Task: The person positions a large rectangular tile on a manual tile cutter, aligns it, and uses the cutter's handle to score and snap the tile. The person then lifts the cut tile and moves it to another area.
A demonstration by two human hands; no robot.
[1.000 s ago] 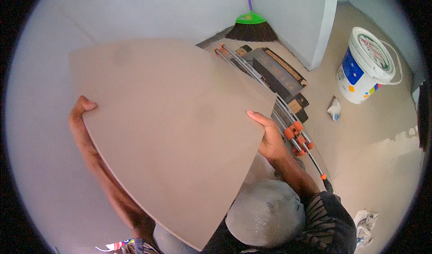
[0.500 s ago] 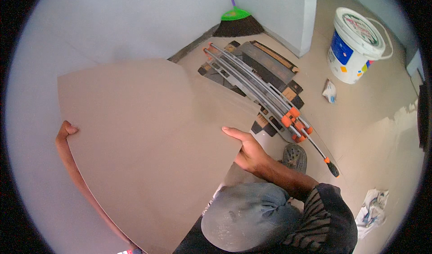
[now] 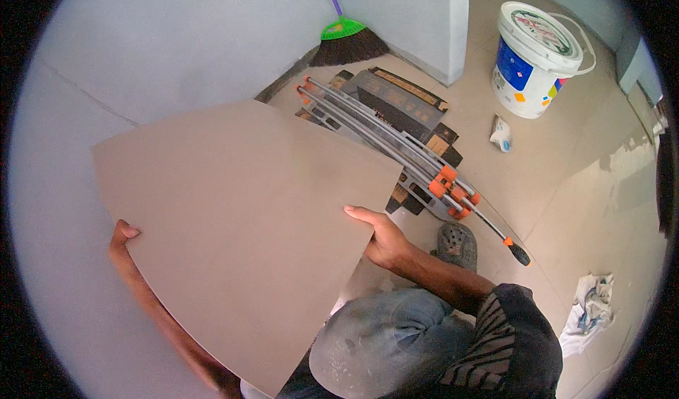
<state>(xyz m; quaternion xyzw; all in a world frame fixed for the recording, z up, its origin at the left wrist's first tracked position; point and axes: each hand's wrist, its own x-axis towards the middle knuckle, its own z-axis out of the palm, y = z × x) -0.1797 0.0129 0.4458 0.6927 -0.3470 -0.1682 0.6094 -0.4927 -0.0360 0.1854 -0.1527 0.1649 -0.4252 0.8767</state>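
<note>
A large plain beige tile [image 3: 240, 243] fills the centre and left of the view, held in both my hands. My left hand [image 3: 124, 238] grips its left edge with the thumb over the face. My right hand [image 3: 382, 236] is closed on its right edge, thumb lying on top. Just beyond the tile a manual tile cutter [image 3: 396, 151] with steel rails and orange fittings lies on flattened dark cardboard [image 3: 403, 95]. My bent knee [image 3: 382, 335] in worn jeans and a grey clog [image 3: 456, 243] show below the tile's right side.
A broom [image 3: 350, 45] with a green head stands in the corner by a short wall [image 3: 431, 24]. A white bucket [image 3: 534, 81] with lid and handle sits at upper right. A small crumpled packet [image 3: 501, 131] and crumpled paper [image 3: 590, 307] lie on the tiled floor [image 3: 566, 187].
The tile and both my hands have moved lower in the view, uncovering more of the tile cutter, cardboard and clog. The floor items appear shifted left as the camera moves.
</note>
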